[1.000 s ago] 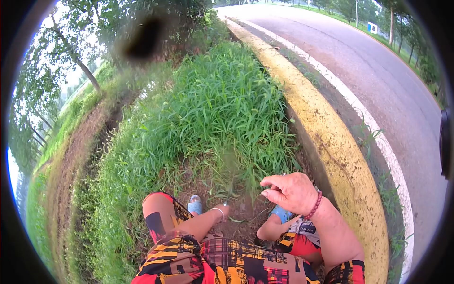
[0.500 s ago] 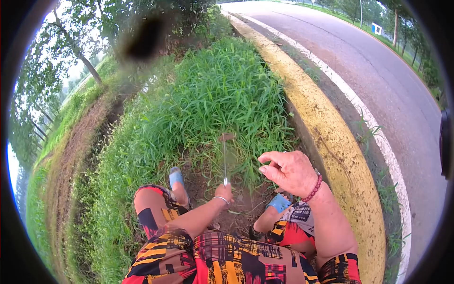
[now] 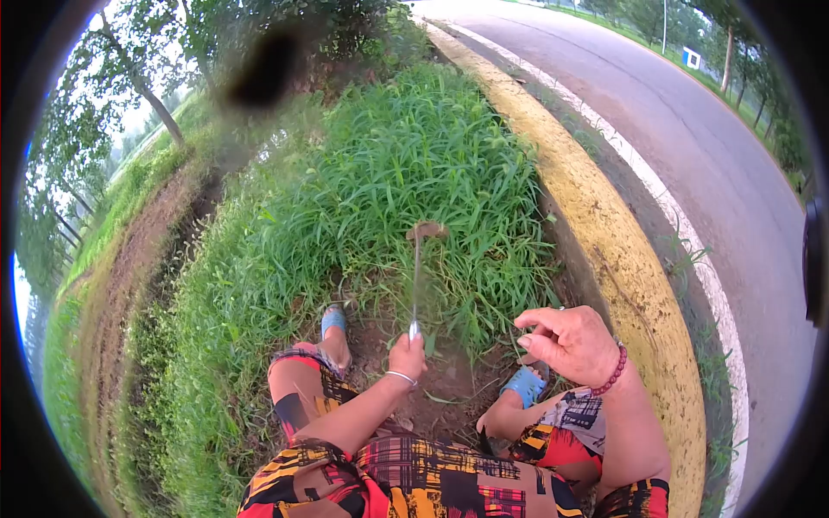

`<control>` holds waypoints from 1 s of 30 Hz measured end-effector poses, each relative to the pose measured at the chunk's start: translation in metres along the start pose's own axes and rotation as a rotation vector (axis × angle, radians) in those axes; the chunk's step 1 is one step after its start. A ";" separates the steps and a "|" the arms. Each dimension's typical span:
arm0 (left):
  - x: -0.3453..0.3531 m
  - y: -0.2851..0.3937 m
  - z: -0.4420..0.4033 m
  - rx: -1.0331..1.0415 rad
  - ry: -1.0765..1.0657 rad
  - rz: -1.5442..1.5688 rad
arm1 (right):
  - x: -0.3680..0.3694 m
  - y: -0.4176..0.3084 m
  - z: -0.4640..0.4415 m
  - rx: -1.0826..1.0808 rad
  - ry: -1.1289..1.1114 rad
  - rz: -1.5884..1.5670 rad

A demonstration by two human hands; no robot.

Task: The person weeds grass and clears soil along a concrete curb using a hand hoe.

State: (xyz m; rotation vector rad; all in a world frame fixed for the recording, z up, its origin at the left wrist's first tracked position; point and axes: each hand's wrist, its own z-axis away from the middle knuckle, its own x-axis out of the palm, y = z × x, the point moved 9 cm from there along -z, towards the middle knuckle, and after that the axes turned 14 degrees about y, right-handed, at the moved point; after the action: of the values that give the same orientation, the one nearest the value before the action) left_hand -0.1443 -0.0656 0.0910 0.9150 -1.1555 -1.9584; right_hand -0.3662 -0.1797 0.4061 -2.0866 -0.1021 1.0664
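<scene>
My left hand (image 3: 407, 358), with a silver bangle at the wrist, is closed around the handle of a small hand hoe (image 3: 416, 285). The hoe points away from me, its rusty head (image 3: 427, 230) held up against the tall green grass (image 3: 406, 173). My right hand (image 3: 570, 345), wearing a red bead bracelet, hangs above the ground beside the kerb. Its fingers are loosely bent, the thumb apart from the forefinger, and I see nothing between them.
My feet in blue sandals (image 3: 524, 385) stand on bare soil (image 3: 445, 388). A yellow kerb (image 3: 604, 216) runs along the right, with the paved road (image 3: 691, 147) beyond it. On the left are low weeds, a ditch and trees (image 3: 155, 99).
The hoe's head has risen slightly and now shows more of its face. My right hand has moved down and to the right in view. The whole view has shifted a little.
</scene>
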 end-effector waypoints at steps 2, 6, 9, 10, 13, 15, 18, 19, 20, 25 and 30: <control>0.003 -0.016 -0.009 0.044 -0.048 -0.059 | 0.008 0.001 -0.003 0.001 -0.038 -0.008; -0.012 -0.126 -0.016 -0.245 -0.222 -0.434 | 0.024 0.004 -0.009 0.024 -0.097 0.034; -0.021 -0.116 -0.007 -0.424 -0.102 -0.238 | 0.027 0.006 -0.014 0.035 -0.055 -0.018; -0.024 -0.084 0.003 -0.388 -0.083 -0.195 | 0.028 0.005 -0.014 0.057 -0.066 -0.017; -0.014 -0.088 -0.070 0.212 -0.070 -0.106 | 0.031 0.004 -0.016 0.093 -0.082 -0.029; -0.022 0.019 -0.022 0.229 -0.042 0.052 | 0.030 0.006 -0.017 0.118 -0.029 -0.074; -0.017 0.052 -0.020 0.339 -0.086 0.103 | 0.032 0.010 -0.020 0.097 -0.031 -0.002; -0.016 0.043 -0.024 0.375 -0.096 0.099 | 0.033 0.011 -0.020 0.088 -0.020 0.023; -0.018 0.030 -0.023 0.366 -0.101 0.095 | 0.034 0.012 -0.019 0.157 -0.048 0.021; -0.020 -0.120 -0.012 -0.473 -0.226 -0.361 | 0.037 0.011 -0.018 0.059 -0.066 0.123; -0.027 -0.071 -0.019 -0.336 -0.038 -0.036 | 0.030 0.011 -0.014 0.154 -0.029 -0.064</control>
State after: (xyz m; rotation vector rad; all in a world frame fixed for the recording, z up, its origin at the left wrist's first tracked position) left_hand -0.1287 -0.0248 0.0266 0.7267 -0.7992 -2.1232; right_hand -0.3394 -0.1835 0.3839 -1.9182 -0.0983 1.0336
